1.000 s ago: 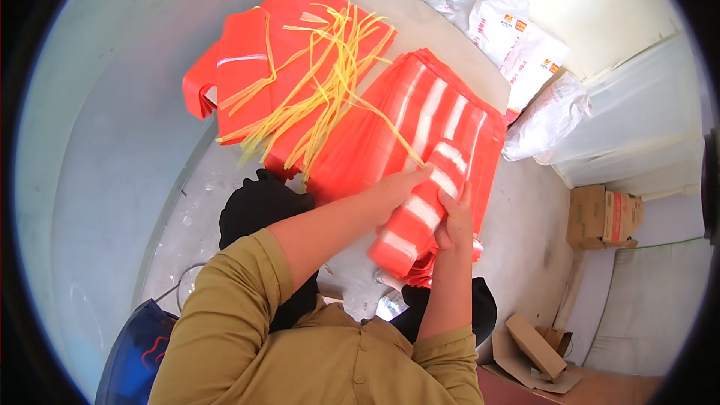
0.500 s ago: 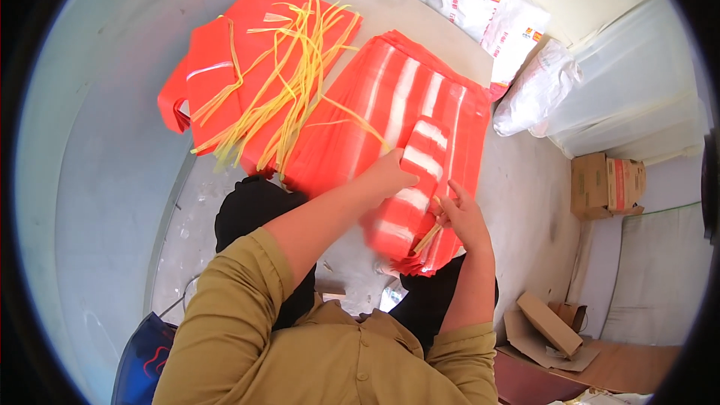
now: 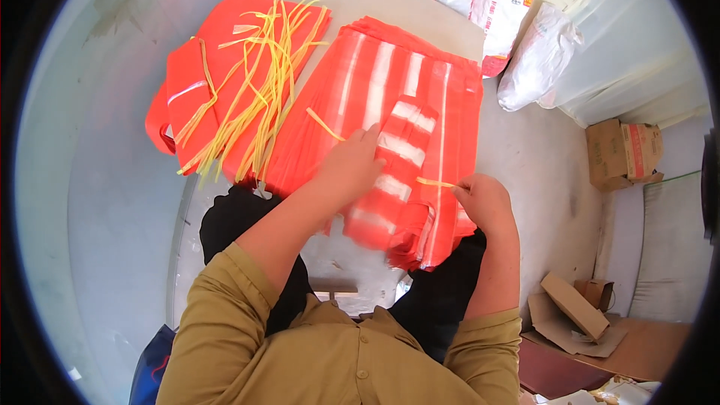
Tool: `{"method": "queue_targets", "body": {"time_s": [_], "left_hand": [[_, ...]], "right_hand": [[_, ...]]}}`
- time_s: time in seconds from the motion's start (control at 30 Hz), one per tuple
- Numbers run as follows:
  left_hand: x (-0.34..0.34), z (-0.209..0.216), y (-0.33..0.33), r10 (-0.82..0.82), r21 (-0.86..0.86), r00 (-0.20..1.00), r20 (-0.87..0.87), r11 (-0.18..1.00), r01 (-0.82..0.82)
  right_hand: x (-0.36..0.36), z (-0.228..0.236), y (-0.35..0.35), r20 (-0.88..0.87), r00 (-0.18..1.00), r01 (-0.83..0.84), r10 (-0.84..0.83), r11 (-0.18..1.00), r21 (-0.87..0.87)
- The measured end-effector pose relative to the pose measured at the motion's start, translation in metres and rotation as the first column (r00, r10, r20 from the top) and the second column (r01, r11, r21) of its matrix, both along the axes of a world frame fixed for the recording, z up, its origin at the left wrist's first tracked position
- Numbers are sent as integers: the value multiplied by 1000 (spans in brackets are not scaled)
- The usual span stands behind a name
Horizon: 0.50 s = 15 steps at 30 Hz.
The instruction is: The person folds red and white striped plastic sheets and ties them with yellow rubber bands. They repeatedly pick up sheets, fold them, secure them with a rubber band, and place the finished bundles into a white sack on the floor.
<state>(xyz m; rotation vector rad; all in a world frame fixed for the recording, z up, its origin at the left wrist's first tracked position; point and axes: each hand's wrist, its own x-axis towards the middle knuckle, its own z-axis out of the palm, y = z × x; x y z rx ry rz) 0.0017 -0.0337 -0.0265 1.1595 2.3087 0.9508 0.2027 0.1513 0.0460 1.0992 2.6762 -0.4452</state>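
A folded bundle of red mesh with white bands (image 3: 403,148) lies slantwise on a larger stack of the same red-and-white mesh (image 3: 461,124), spread over my lap. At the bundle's left edge is my left hand (image 3: 346,166), its fingers closed on a thin yellow strip (image 3: 324,124) whose free end sticks out to the upper left. My right hand (image 3: 486,199), right of the bundle, pinches the end of a yellow strip (image 3: 435,182) drawn out sideways from the bundle. Whether both ends belong to one strip is hidden by the bundle.
Left of the stack, many loose yellow strips (image 3: 262,97) lie over folded red material (image 3: 217,30). White printed sacks (image 3: 502,11) stand along the far side. Cardboard boxes (image 3: 611,154) are at the right, with flattened cardboard (image 3: 574,315) at the lower right.
My right hand has moved right and down, pulling a yellow strip out straight from the bundle. My left hand has shifted left along the bundle's edge. The whole view has also shifted slightly.
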Motion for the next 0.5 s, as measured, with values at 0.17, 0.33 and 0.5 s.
{"method": "queue_targets", "body": {"time_s": [0.17,0.33,0.5], "left_hand": [[-15,-6,-18,-94,-165,913,-397,986,30],[-24,0,-16,-154,-250,843,-515,968,24],[-20,-13,-21,-34,127,916,-401,988,93]], "right_hand": [[10,-16,8,-300,952,-36,-52,960,-279],[14,-33,5,-492,795,-137,-355,685,-716],[-4,-31,-5,-502,749,-183,-433,593,-784]]}}
